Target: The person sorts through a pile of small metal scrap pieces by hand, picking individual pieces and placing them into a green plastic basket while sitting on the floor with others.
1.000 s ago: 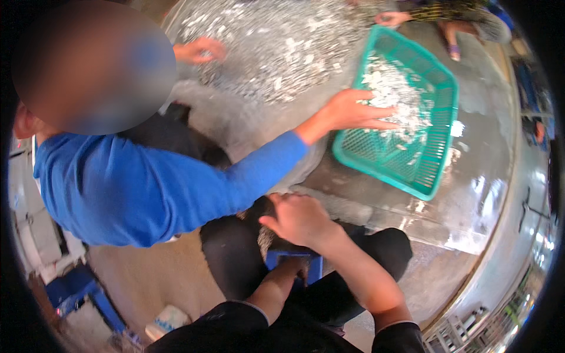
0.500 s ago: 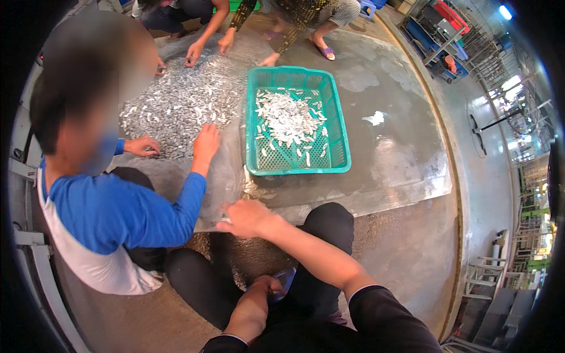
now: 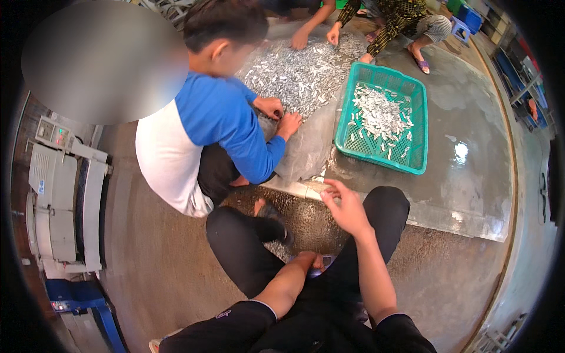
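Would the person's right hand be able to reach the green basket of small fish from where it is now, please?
Probably yes. The right hand hovers open above the knee, and the green basket sits just ahead on the wet floor. Nothing lies between them; the co-worker in blue stays to the left.

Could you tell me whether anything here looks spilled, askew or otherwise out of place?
Nothing stands out. The small silvery fish lie heaped on the plastic sheet, more sit inside the green basket, and the wet floor beside it shows only puddles.
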The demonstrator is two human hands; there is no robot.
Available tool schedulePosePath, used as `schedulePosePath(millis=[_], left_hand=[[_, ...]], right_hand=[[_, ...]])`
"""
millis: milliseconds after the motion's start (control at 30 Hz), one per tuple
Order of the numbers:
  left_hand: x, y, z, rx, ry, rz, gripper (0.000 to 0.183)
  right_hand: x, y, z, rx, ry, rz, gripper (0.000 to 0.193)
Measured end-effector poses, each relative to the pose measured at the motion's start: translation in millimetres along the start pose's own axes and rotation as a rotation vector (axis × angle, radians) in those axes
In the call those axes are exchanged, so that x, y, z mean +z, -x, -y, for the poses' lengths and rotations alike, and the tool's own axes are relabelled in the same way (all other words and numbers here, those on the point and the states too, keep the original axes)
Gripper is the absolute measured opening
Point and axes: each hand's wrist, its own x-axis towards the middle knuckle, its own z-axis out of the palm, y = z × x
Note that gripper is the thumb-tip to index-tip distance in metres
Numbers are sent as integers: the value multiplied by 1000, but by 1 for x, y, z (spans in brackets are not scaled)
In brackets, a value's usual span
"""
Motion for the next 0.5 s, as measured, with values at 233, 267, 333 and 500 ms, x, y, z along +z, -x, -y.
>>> schedulePosePath(millis=[233,267,333,500], left_hand=[[-13,39,-41,29,-97,-28,69],[-3,26,-31,77,-87,-80,70],[-2,-3,-1,75,-13,7,73],[-10,15,-33,146,-26,-2,80]], right_hand=[[-58,-54,40,-164,371,-32,41],[-60,-60,46,-185,431,-26,41],[-59,-79,61,-194,462,25,42],[-82,-87,21,-35,550,35,43]])
